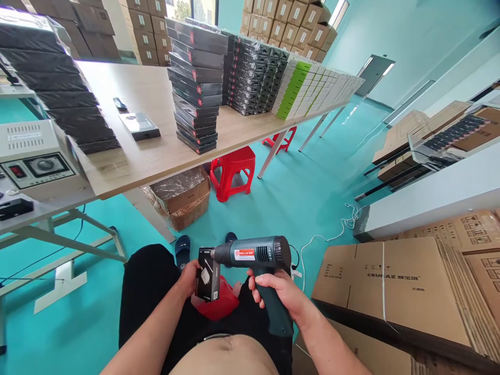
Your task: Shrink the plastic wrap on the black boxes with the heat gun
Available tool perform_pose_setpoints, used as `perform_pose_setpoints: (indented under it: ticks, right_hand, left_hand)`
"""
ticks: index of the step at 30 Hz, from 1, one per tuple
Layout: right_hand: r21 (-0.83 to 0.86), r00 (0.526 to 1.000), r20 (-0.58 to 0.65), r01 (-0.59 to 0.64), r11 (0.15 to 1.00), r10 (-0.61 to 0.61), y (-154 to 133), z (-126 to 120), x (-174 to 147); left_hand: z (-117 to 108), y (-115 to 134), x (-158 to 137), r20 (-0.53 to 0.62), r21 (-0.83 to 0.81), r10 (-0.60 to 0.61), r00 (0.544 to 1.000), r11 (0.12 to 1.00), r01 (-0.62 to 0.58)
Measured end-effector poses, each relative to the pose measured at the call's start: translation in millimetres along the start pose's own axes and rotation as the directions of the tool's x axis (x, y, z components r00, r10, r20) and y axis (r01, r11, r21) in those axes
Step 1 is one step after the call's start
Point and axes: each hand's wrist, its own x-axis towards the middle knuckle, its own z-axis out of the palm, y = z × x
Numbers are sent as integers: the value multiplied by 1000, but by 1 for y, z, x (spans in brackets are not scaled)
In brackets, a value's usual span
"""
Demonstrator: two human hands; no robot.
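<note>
My right hand [275, 291] is wrapped round the handle of a dark heat gun [253, 253], whose nozzle points left. In front of that nozzle, my left hand [190, 279] grips a small black box [208, 275] by its left side. A picture of a white charger and cable shows on the box's face. The nozzle tip overlaps the box's upper part; whether they touch I cannot tell. Both things are held above my lap.
Left, a wooden table [136, 161] bears stacked black boxes [197, 88] and white-and-green boxes [297, 88]. Red stools [232, 169] and a carton [187, 200] stand beneath it. A control unit [41, 161] sits far left. Cartons [390, 286] crowd the right; a white cable [324, 239] crosses the floor.
</note>
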Motion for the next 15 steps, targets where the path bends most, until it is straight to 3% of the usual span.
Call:
perform_pose_setpoints:
  ticks: [5, 12, 15]
  right_hand:
    - [-26, 993, -120, 2, 1000, -6, -5, 1, 3]
    - [-38, 1000, -19, 7, 999, -8, -5, 0, 5]
    - [-123, 998, 30, -56, 991, 60, -4, -2, -1]
  left_hand:
    - [0, 0, 1, -7, 19, -25, 1000, 999, 25]
    - [-1, 0, 5, -9, 5, -2, 1000, 1000, 2]
    - [-2, 1, 7, -5, -34, 51, 999, 998, -51]
